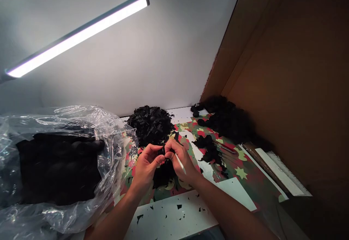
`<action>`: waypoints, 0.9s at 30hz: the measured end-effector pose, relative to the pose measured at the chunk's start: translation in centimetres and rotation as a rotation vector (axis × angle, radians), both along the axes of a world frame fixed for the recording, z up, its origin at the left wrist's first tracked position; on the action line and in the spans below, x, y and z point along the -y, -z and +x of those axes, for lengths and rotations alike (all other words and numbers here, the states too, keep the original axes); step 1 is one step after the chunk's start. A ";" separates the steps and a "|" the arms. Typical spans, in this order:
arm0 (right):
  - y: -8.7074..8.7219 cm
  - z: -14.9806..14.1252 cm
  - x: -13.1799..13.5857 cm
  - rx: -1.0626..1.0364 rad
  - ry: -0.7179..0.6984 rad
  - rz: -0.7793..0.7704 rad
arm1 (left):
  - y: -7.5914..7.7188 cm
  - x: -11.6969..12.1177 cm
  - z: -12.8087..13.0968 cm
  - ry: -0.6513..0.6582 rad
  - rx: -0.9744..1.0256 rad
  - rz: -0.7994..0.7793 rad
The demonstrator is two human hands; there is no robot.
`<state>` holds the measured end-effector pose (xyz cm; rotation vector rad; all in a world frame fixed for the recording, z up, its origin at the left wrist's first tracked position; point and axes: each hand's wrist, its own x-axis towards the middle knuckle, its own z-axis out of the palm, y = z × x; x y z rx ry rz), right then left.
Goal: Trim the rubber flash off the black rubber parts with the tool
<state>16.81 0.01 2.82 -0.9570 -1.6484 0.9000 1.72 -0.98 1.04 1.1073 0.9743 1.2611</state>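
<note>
Head view: 2 hands [147,164] [188,163], 1 black piece [161,150], 1 white stick [180,163].

Through the head view I have both hands close together above the surface. My left hand [147,163] pinches a small black piece [161,150], and the fingers of my right hand [183,156] meet it there while also holding a slim pale stick [180,163]. Behind them I see a mound of black scraps [149,123]. To the left, a clear plastic bag [118,138] holds black padded material [57,171]. On the right, a dark fluffy heap [229,122] lies beside a cardboard panel [286,87]. A bright tube lamp [81,36] slants overhead.
</note>
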 end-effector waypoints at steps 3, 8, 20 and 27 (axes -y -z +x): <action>0.4 -0.2 0.0 0.013 0.071 0.001 | -0.3 0.7 0.5 -0.095 0.030 0.064; 1.8 2.7 -3.0 -0.097 0.411 -0.002 | -0.6 1.2 -0.1 -0.224 0.079 0.254; 1.6 2.9 -3.0 0.035 0.153 -0.022 | -0.5 -1.0 -0.8 -0.032 0.375 -0.143; 0.8 1.4 -1.3 0.112 -0.004 0.077 | 0.2 -1.2 -0.7 -0.041 0.353 -0.130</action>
